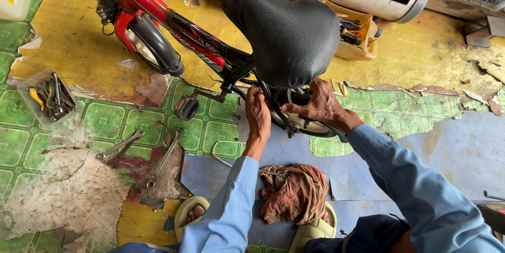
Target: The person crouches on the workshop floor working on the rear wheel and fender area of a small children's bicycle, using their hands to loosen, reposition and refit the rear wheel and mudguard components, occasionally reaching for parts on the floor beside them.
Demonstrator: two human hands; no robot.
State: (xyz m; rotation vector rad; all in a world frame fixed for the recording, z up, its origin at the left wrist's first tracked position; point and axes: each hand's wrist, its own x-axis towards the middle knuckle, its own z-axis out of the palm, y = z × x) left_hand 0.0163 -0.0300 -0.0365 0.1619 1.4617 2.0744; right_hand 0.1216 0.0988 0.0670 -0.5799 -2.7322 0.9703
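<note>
A small red and black bicycle (173, 19) stands in front of me, its wide black saddle (286, 32) filling the top middle of the head view. Under the saddle, my left hand (258, 113) is closed around a thin black frame stay by the rear wheel. My right hand (318, 107) rests on the rear wheel and its mudguard (307, 125), fingers curled over the parts; what it grips is hidden beneath the saddle. The black pedal (186, 107) hangs to the left of my left hand.
Two wrenches (120, 145) (164, 159) lie on the worn green floor at left. A clear box of tools (46, 97) sits further left. A reddish rag (292, 192) lies between my sandalled feet. Tool trays and crates (357, 34) line the back.
</note>
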